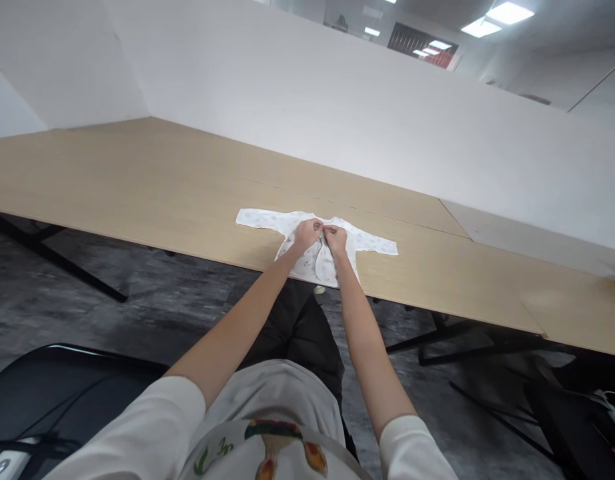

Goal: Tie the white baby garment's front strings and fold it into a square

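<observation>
A small white baby jacket (pixel 307 265) with a faint print lies spread out on the table (pixel 187 193), front side up. Its sleeves stretch out to both sides, and its hem is at the table's front edge. At the upper middle of the front opening, just below the neckline, my left hand (pixel 307 233) pinches the fabric. Close beside it, my right hand (pixel 336 240) pinches the other side, with the fingertips of both hands nearly touching. Whatever small fastening may be between the fingers is hidden. Below the hands, one front edge curves downward, slightly loose.
A white partition (pixel 297 93) rises behind the table. At the lower left stands a black chair (pixel 77 400) with cables and a white device on it. Dark table legs (pixel 62 260) stand below, and another dark seat (pixel 567 427) is at the lower right.
</observation>
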{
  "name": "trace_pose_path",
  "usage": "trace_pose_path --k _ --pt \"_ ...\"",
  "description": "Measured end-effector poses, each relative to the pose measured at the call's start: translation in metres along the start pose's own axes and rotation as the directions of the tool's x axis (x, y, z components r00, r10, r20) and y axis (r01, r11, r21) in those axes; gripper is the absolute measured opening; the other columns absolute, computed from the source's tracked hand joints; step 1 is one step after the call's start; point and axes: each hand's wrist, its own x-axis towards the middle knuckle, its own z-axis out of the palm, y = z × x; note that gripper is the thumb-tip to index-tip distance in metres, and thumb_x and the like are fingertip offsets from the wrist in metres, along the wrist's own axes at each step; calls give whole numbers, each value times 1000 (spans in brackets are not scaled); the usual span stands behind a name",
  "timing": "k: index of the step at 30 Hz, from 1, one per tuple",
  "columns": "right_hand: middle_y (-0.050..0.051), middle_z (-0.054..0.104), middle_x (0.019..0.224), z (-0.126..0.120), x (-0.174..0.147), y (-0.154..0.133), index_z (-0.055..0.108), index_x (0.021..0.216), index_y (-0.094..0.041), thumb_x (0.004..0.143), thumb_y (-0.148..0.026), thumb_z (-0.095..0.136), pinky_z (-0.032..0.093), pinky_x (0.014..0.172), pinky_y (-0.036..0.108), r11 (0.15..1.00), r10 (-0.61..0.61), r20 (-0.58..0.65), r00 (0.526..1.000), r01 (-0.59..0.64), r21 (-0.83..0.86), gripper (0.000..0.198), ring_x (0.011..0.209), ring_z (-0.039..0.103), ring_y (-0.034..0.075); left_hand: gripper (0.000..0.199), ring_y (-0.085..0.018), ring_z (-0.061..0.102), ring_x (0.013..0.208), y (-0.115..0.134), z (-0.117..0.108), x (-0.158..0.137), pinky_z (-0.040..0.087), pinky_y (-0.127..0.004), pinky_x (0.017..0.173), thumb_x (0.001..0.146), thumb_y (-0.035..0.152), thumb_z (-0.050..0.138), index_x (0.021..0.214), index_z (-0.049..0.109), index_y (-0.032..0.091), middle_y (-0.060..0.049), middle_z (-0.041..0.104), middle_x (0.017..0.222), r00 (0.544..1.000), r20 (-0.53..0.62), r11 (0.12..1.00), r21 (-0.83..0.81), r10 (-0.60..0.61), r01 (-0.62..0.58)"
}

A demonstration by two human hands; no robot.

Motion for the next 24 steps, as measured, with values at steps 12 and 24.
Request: trace_pose_path --k 12,24 --pt "8 75 87 -3 -3 -9 73 80 -16 73 -26 53 49 82 29 994 1 -45 999 -6 -110 23 82 66 20 32 -19 66 99 6 -4 -3 48 -27 91 86 15 50 106 74 17 -8 74 107 999 28 999 49 22 -24" --pt "8 73 88 -3 -5 -12 70 84 -16 78 -23 49 47 80 27 986 24 -116 993 -42 -161 23 81 63 20 29 -20 65 102 3 -4 -1 46 -28 94 85 15 52 106 73 18 -7 74 108 1000 7 989 146 -17 15"
